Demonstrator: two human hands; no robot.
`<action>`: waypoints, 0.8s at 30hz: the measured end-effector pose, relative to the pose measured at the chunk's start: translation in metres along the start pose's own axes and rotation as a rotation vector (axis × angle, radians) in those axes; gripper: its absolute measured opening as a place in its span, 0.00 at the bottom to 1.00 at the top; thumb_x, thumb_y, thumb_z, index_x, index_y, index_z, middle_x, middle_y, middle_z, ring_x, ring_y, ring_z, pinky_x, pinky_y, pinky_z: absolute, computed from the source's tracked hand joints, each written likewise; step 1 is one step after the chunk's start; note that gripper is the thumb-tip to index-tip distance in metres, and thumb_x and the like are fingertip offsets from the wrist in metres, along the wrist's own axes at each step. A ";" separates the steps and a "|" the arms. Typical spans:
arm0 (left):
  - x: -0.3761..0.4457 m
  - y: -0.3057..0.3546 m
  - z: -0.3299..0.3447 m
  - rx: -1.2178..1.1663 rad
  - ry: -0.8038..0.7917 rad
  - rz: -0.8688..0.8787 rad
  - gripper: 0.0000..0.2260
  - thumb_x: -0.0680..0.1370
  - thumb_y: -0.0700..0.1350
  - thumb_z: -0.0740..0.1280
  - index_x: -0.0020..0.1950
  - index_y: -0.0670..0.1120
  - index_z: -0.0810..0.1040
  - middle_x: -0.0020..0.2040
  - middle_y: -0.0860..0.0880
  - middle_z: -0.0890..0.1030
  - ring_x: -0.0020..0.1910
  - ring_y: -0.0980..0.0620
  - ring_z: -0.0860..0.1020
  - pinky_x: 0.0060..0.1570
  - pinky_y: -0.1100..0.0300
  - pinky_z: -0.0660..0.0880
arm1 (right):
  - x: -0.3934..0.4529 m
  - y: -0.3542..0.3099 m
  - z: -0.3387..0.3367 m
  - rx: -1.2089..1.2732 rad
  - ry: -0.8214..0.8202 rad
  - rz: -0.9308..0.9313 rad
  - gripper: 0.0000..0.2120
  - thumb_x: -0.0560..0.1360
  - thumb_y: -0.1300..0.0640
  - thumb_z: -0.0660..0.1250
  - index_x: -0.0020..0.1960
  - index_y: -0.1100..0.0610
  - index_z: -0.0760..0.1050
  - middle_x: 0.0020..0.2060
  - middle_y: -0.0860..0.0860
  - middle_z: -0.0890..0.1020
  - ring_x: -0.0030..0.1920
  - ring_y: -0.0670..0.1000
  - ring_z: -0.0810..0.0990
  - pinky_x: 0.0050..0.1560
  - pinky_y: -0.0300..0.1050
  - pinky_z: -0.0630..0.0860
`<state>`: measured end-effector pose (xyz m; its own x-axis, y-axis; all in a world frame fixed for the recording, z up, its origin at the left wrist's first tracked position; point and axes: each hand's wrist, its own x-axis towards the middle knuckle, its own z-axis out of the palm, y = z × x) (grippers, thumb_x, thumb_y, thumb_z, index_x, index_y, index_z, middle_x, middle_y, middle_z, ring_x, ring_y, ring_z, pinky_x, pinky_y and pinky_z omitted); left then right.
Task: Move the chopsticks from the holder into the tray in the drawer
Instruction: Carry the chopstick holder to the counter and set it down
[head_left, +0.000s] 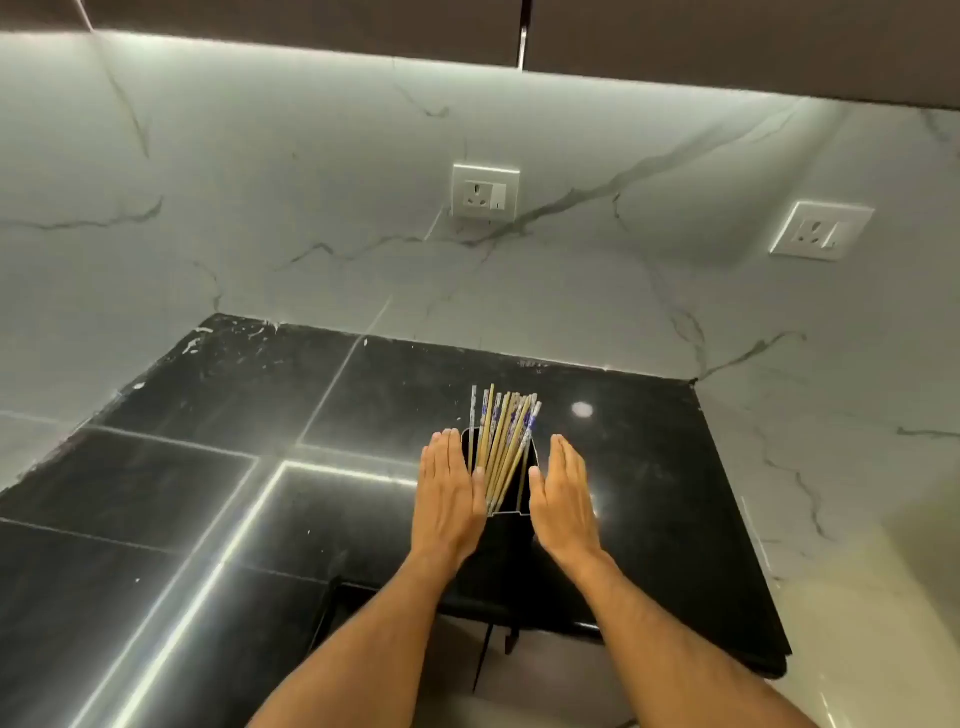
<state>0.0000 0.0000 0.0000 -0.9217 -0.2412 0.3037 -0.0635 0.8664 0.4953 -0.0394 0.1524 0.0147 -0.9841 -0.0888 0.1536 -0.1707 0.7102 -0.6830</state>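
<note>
A black holder (506, 540) stands on the black countertop (208, 467), near its front edge. Several chopsticks (501, 441), wooden ones and ones with blue-and-white patterned ends, stand in it and fan out toward the wall. My left hand (449, 499) lies flat against the holder's left side, fingers straight and together. My right hand (563, 499) is flat at its right side, just as straight. Neither hand holds a chopstick. No drawer or tray is clearly visible.
A marble backsplash rises behind the counter with two white sockets (484, 192) (821, 230). Dark cabinets (675, 41) hang overhead. The counter ends at the right edge (748, 519), beyond which is pale floor. A thin black frame (485, 654) shows below the front edge.
</note>
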 end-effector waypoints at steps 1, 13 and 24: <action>-0.001 0.001 0.004 -0.082 -0.011 -0.050 0.26 0.84 0.52 0.49 0.80 0.42 0.53 0.80 0.42 0.59 0.79 0.49 0.56 0.79 0.51 0.52 | 0.001 0.001 0.004 0.070 -0.028 0.039 0.26 0.84 0.52 0.55 0.80 0.54 0.56 0.78 0.51 0.62 0.78 0.49 0.60 0.75 0.43 0.56; 0.004 0.025 0.022 -0.795 0.061 -0.468 0.14 0.84 0.44 0.55 0.65 0.48 0.76 0.59 0.48 0.78 0.58 0.54 0.76 0.63 0.48 0.75 | 0.004 0.000 0.025 0.715 -0.088 0.277 0.18 0.86 0.56 0.53 0.70 0.52 0.76 0.63 0.49 0.82 0.64 0.47 0.79 0.70 0.53 0.73; -0.025 0.022 -0.003 -0.876 0.268 -0.611 0.14 0.85 0.43 0.53 0.61 0.46 0.78 0.57 0.47 0.79 0.56 0.53 0.77 0.62 0.49 0.75 | -0.019 -0.019 0.037 0.791 -0.153 0.144 0.18 0.86 0.59 0.51 0.66 0.54 0.78 0.58 0.48 0.84 0.59 0.44 0.81 0.60 0.39 0.77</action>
<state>0.0226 0.0238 0.0054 -0.7078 -0.7024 -0.0753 -0.0898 -0.0163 0.9958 -0.0192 0.1148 -0.0015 -0.9849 -0.1695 -0.0347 0.0311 0.0239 -0.9992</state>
